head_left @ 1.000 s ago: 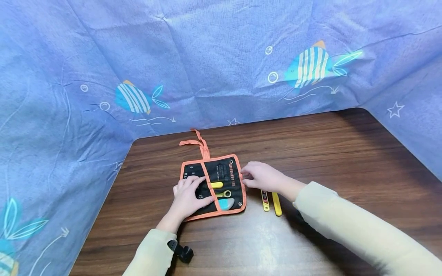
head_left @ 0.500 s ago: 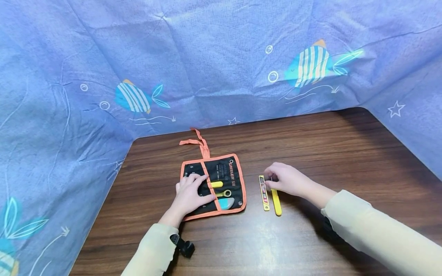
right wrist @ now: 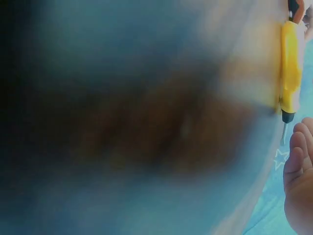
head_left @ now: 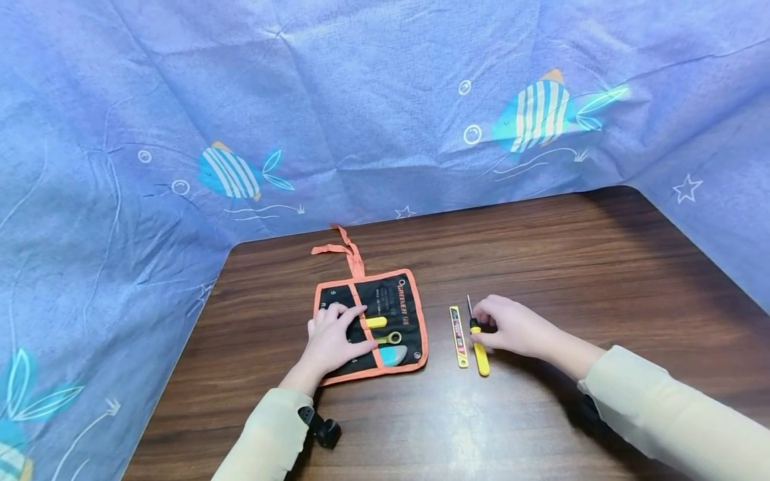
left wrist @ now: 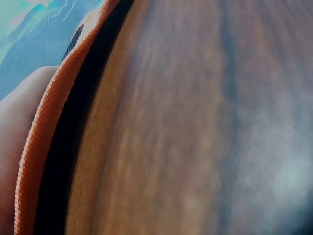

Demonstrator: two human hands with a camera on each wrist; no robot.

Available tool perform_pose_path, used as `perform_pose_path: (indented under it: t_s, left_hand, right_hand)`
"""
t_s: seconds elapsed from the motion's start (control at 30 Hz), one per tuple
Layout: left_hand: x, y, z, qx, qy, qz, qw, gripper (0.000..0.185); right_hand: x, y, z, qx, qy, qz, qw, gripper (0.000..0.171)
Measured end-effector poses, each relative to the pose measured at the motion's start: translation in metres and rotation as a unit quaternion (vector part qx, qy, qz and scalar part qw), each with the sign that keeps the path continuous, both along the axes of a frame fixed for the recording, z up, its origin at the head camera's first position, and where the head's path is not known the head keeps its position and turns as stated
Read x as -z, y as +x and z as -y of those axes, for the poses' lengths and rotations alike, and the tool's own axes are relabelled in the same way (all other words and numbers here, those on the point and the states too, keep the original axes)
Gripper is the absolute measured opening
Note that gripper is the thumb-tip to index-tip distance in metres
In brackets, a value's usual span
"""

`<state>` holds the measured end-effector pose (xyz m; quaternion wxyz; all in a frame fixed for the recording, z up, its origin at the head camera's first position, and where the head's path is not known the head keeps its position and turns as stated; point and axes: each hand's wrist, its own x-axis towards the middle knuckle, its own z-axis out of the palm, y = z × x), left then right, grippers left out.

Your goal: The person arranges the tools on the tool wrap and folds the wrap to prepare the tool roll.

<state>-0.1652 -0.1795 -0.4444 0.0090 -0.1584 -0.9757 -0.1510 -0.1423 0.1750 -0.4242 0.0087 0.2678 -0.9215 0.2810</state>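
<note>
The yellow-handled screwdriver (head_left: 478, 344) lies on the table (head_left: 541, 254), just right of the flat yellow strip (head_left: 459, 327) and a little apart from the orange-edged tool pouch (head_left: 385, 307). Its thin metal tip points away from the person. The right hand (head_left: 511, 327) is laid against the screwdriver, the fingers curled about the black collar near the top of the handle; the grip appears closed on it, though the tool looks to be resting on the table, not lifted. For this pickup to go well, the handle is best pinched above its middle so that the tip stays level, and the neighbouring strip should be left undisturbed, since it lies so close. The left hand (head_left: 333, 337) is pressed flat, fingers spread, on the left half of the pouch, which keeps the cloth from sliding; nothing is grasped by it.

Inside the pouch a short yellow piece, a ring-headed tool (head_left: 392, 337) and a pale blue object are partly covered by pockets, so their full shapes cannot be told. The right wrist view is almost wholly blurred; only the screwdriver and some fingertips are made out. The left wrist view shows just the pouch's orange edge and blurred wood. The print on the strip is too small to read.
</note>
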Motion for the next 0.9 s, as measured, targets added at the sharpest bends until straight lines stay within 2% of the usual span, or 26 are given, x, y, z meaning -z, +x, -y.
perform_pose_path:
  t_s: [0.4,0.9]
  left_hand:
    - [0.002,0.000,0.000,0.003,-0.004,-0.001,1.0000,0.072]
    - [0.003,-0.002,0.000,-0.002,-0.020,0.007,0.9998,0.071]
  right_hand:
    - [0.009,0.001,0.004,0.005,0.000,0.001,1.000,0.031]
    - [0.005,0.006,-0.024,0.045,0.018,0.029,0.998,0.023]
